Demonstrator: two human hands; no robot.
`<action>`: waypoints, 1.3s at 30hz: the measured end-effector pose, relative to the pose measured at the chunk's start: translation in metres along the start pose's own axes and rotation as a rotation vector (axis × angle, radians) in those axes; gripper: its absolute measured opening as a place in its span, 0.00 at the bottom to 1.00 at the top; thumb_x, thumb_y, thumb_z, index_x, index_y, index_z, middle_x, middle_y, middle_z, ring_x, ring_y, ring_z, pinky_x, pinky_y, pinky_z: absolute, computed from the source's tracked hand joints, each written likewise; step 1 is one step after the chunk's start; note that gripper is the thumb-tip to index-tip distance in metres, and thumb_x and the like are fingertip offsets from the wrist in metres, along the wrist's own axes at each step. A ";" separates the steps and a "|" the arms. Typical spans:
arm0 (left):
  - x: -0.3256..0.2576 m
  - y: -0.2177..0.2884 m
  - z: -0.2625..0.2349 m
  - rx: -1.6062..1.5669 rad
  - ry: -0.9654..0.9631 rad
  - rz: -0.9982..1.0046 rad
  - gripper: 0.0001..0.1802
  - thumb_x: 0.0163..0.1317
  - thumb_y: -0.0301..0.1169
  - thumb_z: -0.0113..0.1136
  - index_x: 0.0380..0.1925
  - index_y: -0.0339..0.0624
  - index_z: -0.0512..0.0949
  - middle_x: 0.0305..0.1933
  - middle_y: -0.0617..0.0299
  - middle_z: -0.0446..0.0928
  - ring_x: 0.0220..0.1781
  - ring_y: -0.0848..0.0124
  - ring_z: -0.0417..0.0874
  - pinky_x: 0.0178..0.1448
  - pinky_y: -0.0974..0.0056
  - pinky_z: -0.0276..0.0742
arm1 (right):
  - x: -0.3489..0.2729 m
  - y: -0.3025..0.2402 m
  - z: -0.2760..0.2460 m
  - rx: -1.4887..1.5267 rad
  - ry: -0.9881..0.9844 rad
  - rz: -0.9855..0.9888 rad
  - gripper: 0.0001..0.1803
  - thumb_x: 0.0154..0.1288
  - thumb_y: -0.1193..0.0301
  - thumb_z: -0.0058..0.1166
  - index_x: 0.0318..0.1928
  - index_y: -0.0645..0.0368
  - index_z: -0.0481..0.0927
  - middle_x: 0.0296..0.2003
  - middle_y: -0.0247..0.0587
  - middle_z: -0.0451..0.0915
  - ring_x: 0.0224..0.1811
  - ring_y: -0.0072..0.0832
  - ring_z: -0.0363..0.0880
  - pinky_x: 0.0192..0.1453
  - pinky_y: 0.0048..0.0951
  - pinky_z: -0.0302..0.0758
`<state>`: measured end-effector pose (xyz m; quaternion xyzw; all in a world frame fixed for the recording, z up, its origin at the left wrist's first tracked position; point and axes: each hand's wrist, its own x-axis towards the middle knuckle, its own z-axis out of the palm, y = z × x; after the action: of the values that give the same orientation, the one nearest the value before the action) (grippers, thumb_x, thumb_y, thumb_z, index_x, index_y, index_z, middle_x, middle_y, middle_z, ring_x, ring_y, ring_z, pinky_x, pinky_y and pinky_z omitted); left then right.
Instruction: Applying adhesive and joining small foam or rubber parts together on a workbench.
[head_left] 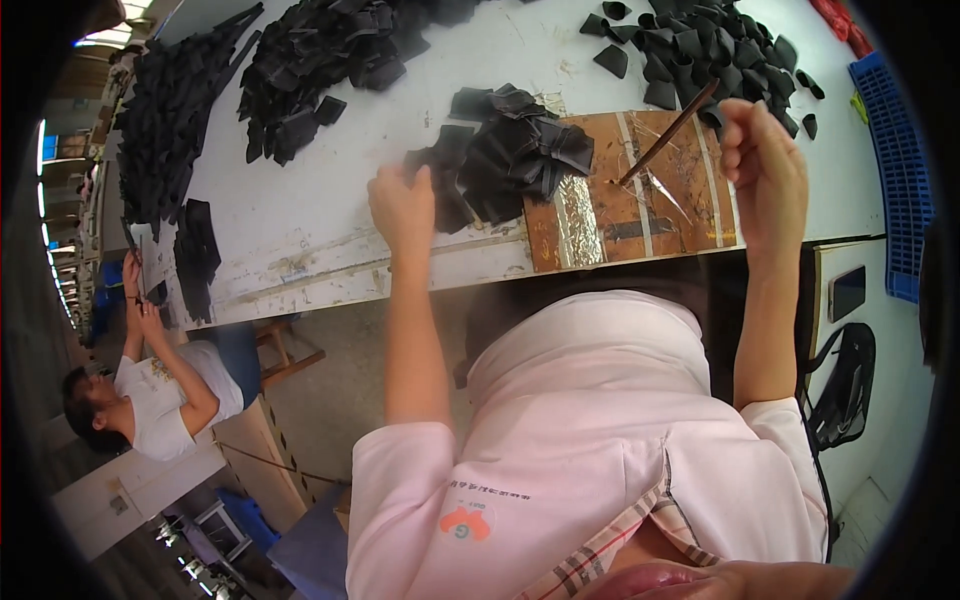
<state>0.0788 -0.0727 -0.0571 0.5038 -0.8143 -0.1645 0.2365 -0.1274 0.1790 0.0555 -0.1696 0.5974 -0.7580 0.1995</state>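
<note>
My left hand (402,208) is at the left edge of a heap of flat black pieces (500,150), with its fingers bent around the edge of one dark piece (450,205). My right hand (768,170) is raised above the right side of a brown board (590,225), its fingers curled together. What they hold, if anything, is hidden. Beside those fingers a thin brown stick (660,145) slants with its lower end over the board; I see a gap between stick and hand. Strips of shiny tape (578,215) cross the board.
Curved black pieces (700,50) are piled at the far right, more flat ones (320,55) at the far left. Long black strips (165,130) lie along the left. A blue crate (895,180) and a phone (848,292) are at right. A co-worker (165,390) works at left.
</note>
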 end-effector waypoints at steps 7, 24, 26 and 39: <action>-0.001 -0.004 -0.006 -0.214 0.093 0.157 0.05 0.48 0.25 0.57 0.25 0.35 0.74 0.33 0.50 0.73 0.33 0.55 0.74 0.36 0.59 0.70 | -0.041 0.023 0.035 -0.264 -0.400 0.279 0.15 0.65 0.63 0.44 0.33 0.63 0.76 0.20 0.28 0.72 0.20 0.12 0.66 0.22 0.12 0.63; -0.069 0.113 -0.056 -1.595 -0.765 -0.304 0.11 0.56 0.30 0.53 0.36 0.34 0.73 0.29 0.60 0.75 0.27 0.75 0.73 0.30 0.73 0.69 | -0.032 0.035 0.054 0.430 -0.393 0.501 0.05 0.57 0.74 0.54 0.33 0.60 0.74 0.26 0.28 0.74 0.25 0.13 0.72 0.27 0.14 0.71; -0.068 0.112 -0.054 -1.577 -0.805 -0.320 0.11 0.56 0.30 0.53 0.35 0.34 0.73 0.28 0.60 0.75 0.27 0.75 0.73 0.29 0.73 0.68 | -0.032 0.034 0.051 0.417 -0.394 0.499 0.05 0.57 0.73 0.55 0.33 0.60 0.74 0.26 0.28 0.74 0.25 0.13 0.72 0.28 0.14 0.71; -0.069 0.111 -0.048 -1.648 -0.956 -0.415 0.06 0.55 0.25 0.56 0.32 0.35 0.75 0.26 0.60 0.75 0.24 0.76 0.74 0.25 0.75 0.67 | -0.033 0.037 0.042 0.067 -0.405 0.365 0.06 0.56 0.71 0.56 0.32 0.60 0.76 0.25 0.27 0.74 0.24 0.10 0.69 0.27 0.11 0.66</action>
<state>0.0486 0.0361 0.0236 0.1941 -0.3491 -0.9081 0.1258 -0.0747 0.1529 0.0284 -0.2005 0.5408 -0.6795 0.4535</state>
